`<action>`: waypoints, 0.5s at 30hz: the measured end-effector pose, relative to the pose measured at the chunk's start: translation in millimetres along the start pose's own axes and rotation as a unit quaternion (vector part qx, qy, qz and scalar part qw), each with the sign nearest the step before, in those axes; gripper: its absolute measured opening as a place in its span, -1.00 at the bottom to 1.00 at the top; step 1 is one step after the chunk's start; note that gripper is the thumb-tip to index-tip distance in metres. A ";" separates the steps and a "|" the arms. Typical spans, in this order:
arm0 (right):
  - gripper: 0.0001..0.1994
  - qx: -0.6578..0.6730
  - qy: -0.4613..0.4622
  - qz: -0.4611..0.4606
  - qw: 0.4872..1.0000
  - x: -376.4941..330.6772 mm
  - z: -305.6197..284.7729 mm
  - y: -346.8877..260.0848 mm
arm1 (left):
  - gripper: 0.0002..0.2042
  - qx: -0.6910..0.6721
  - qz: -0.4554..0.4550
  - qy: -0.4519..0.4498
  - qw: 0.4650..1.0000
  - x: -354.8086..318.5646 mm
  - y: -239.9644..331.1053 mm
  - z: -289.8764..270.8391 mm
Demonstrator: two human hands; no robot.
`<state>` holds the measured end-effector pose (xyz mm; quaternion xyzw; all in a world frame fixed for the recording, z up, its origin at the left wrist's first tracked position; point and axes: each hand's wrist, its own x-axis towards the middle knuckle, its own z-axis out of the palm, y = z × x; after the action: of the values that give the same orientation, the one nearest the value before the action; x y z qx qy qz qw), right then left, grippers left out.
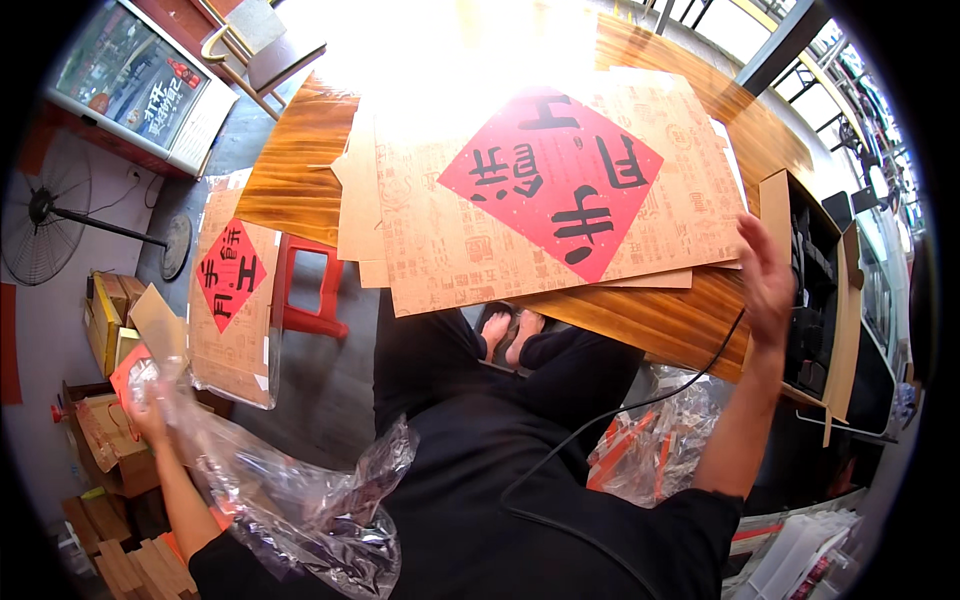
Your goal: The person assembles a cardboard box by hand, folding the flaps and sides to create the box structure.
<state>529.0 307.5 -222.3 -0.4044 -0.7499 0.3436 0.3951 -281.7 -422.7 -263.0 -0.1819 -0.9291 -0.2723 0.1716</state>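
Out at the far left, my left hand (148, 412) is closed on a crumpled clear plastic bag (270, 450), which trails across my left arm and toward my lap. A small red piece with a pale, shiny middle (128, 378) shows at the fingers; whether it is in the bag or behind it I cannot tell. My right hand (768, 285) is raised beside the table's right edge, fingers stretched out and holding nothing. Flat brown printed cardboard sheets (430, 260) lie stacked on the table, the top one bearing a red diamond panel (550, 180) with black characters.
The wooden table (640, 325) spans the front. At right stands an open carton (850, 290) with black contents, above crumpled plastic (660, 440). Left are a red stool (312, 285), a cardboard panel with a red diamond (205, 350), a fan (45, 208) and boxes (110, 440). A black cable (620, 408) crosses my body.
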 end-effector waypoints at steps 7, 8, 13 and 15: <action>-0.55 0.295 -0.148 0.069 0.942 -160.5 -112.6 -59.2 | -0.15 -0.172 -0.096 -0.400 0.895 -201.6 126.1 119.0; -0.56 0.328 -0.156 0.104 0.926 -184.9 -113.1 -44.5 | -0.12 -0.219 -0.139 -0.449 0.855 -210.1 156.1 130.1; -0.76 0.330 -0.298 0.447 0.776 -244.0 -0.5 -11.0 | -0.02 -0.363 0.017 -0.542 0.758 -247.3 283.8 220.4; -0.58 0.288 -0.309 0.475 0.772 -249.5 81.6 2.9 | -0.03 -0.376 0.032 -0.606 0.700 -260.2 338.2 253.4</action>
<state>549.0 73.8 -340.1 -0.4482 -0.4103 0.7938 0.0269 36.2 -76.7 -422.7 -0.3863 -0.6466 -0.4246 -0.5023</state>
